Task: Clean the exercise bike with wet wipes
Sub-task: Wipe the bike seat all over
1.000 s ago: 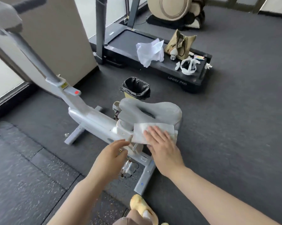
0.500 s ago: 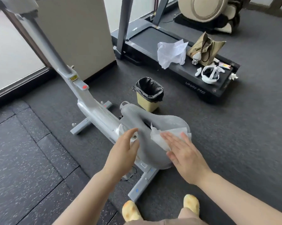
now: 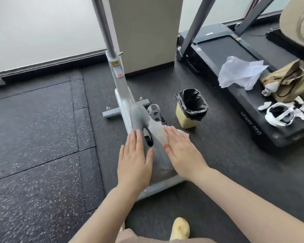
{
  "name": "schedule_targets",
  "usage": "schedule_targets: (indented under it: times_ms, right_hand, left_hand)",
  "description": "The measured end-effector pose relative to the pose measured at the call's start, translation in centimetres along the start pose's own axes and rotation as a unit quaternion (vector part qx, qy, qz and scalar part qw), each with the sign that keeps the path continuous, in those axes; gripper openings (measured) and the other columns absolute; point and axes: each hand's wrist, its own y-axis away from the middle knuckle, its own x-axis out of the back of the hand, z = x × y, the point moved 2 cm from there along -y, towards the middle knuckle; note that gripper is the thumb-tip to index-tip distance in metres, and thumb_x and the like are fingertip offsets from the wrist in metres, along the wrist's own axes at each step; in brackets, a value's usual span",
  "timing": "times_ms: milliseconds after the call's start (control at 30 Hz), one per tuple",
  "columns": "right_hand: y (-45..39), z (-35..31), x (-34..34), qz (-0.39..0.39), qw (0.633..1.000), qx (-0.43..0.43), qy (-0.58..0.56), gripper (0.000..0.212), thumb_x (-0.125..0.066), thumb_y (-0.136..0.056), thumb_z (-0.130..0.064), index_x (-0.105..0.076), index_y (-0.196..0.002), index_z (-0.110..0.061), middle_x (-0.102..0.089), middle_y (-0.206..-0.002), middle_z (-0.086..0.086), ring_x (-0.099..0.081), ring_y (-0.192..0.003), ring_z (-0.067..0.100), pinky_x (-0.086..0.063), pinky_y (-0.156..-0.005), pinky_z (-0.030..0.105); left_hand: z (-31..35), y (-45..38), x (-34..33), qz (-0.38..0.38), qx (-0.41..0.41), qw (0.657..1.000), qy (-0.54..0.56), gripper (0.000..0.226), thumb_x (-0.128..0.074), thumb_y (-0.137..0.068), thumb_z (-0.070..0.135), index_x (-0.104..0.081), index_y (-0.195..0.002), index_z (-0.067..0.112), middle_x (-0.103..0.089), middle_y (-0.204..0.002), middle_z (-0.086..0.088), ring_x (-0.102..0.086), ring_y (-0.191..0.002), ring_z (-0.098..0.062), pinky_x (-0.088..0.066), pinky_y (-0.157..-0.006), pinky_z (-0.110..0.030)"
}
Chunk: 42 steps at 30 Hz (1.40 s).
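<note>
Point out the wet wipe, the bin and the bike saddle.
wet wipe (image 3: 159,133): head view, the stretch ahead of the fingertips.
bin (image 3: 182,118): head view, its yellow side wall.
bike saddle (image 3: 137,118): head view, its grey nose.

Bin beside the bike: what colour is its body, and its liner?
Pale yellow bin with a black liner, seen in the head view.

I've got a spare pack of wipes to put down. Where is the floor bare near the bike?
Bare floor: the speckled mat left of the bike frame, and the dark strip between the bin and the treadmill. The treadmill's near end is cluttered with a crumpled sheet, a paper bag and scraps.
</note>
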Motion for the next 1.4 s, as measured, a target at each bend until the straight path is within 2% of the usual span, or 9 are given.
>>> schedule_targets:
  times_ms: [233, 433, 633, 833, 933, 1067, 1167, 1267, 1400]
  right_hand:
    - [4.4, 1.1, 0.2, 0.020, 0.987, 0.113, -0.110, 0.052, -0.029, -0.101, -0.034, -0.003, -0.146, -0.037, -0.006, -0.156, -0.021, 0.002, -0.144, -0.002, 0.000, -0.118, 0.024]
    - [-1.6, 0.0, -0.4, 0.038, 0.984, -0.079, -0.156, 0.048, -0.029, -0.103, -0.029, -0.026, -0.150, -0.020, -0.024, -0.156, -0.005, -0.011, -0.145, 0.009, -0.004, -0.119, 0.029]
    - [3.8, 1.2, -0.1, 0.067, 0.982, 0.167, -0.052, 0.051, -0.033, -0.101, -0.033, -0.024, -0.146, -0.012, -0.022, -0.154, -0.010, -0.014, -0.145, 0.005, -0.011, -0.119, 0.029]
    - [-0.3, -1.4, -1.1, 0.104, 0.989, -0.075, -0.076, 0.057, -0.023, -0.097, -0.038, -0.036, -0.146, -0.015, -0.036, -0.151, 0.000, -0.027, -0.141, 0.014, -0.019, -0.118, 0.033]
    - [-0.1, -4.1, -2.0, 0.103, 0.994, 0.022, 0.034, 0.049, -0.030, -0.096, -0.032, -0.050, -0.137, -0.013, -0.047, -0.144, 0.002, -0.039, -0.136, 0.023, -0.034, -0.109, 0.045]
    - [2.2, -0.6, -1.1, 0.052, 0.987, 0.154, 0.016, 0.050, -0.034, -0.096, -0.027, -0.040, -0.145, -0.020, -0.034, -0.152, -0.006, -0.024, -0.143, 0.013, -0.021, -0.115, 0.035]
    - [0.3, 1.4, 0.7, 0.029, 0.990, 0.068, -0.118, 0.046, -0.029, -0.101, -0.032, -0.028, -0.148, -0.035, -0.026, -0.153, -0.019, -0.020, -0.141, 0.002, -0.025, -0.112, 0.027]
    - [-2.9, 0.9, 0.4, 0.004, 0.998, 0.035, -0.058, 0.041, -0.023, -0.101, -0.034, -0.051, -0.125, -0.017, -0.050, -0.130, -0.003, -0.046, -0.123, 0.019, -0.039, -0.095, 0.032]
    - [0.1, 1.1, -0.1, 0.003, 0.969, 0.247, 0.002, 0.052, -0.033, -0.094, -0.028, -0.037, -0.143, -0.010, -0.039, -0.150, 0.003, -0.030, -0.140, 0.023, -0.022, -0.111, 0.040]
  left_hand:
    - [-0.7, 0.5, -0.8, 0.064, 0.043, 0.997, 0.026, 0.063, -0.017, -0.093, 0.044, -0.019, -0.152, 0.021, -0.018, -0.158, 0.008, -0.016, -0.146, -0.012, -0.013, -0.118, -0.028]
    - [-1.0, 0.4, -0.9, 0.058, 0.048, 0.997, 0.017, 0.058, -0.019, -0.099, 0.040, -0.017, -0.152, 0.018, -0.018, -0.158, 0.007, -0.015, -0.146, -0.013, -0.012, -0.118, -0.027]
    - [-1.6, 0.3, -0.5, 0.055, 0.022, 0.997, 0.048, 0.069, -0.014, -0.091, 0.051, -0.022, -0.151, 0.017, -0.020, -0.158, 0.005, -0.016, -0.146, -0.015, -0.006, -0.116, -0.023]
    - [-1.1, 1.8, -0.9, 0.057, 0.046, 0.997, 0.005, 0.077, 0.002, -0.084, 0.050, -0.015, -0.153, 0.021, -0.009, -0.159, 0.008, -0.001, -0.147, -0.013, -0.004, -0.118, -0.034]
    - [-0.4, 1.6, -0.8, 0.048, 0.052, 0.997, -0.019, 0.069, -0.003, -0.088, 0.042, -0.015, -0.152, 0.021, -0.005, -0.160, 0.008, 0.002, -0.147, -0.011, -0.003, -0.119, -0.033]
    - [0.4, 0.6, -0.7, 0.081, 0.048, 0.995, 0.020, 0.050, -0.026, -0.100, 0.028, -0.024, -0.150, 0.024, -0.017, -0.157, 0.010, -0.012, -0.146, -0.009, -0.012, -0.119, -0.035]
    - [2.1, -0.6, -1.5, 0.126, 0.080, 0.989, -0.009, 0.048, -0.033, -0.099, 0.026, -0.033, -0.147, 0.027, -0.023, -0.156, 0.010, -0.022, -0.144, -0.011, -0.020, -0.117, -0.034]
    - [3.6, -1.6, -2.0, 0.183, 0.140, 0.973, -0.028, 0.048, -0.035, -0.095, 0.027, -0.043, -0.142, 0.025, -0.038, -0.150, 0.007, -0.036, -0.137, -0.015, -0.026, -0.111, -0.033]
    - [3.3, -1.4, -2.3, 0.244, 0.156, 0.956, -0.051, 0.051, -0.032, -0.089, 0.031, -0.053, -0.134, 0.019, -0.052, -0.140, 0.003, -0.046, -0.130, -0.014, -0.032, -0.108, -0.034]
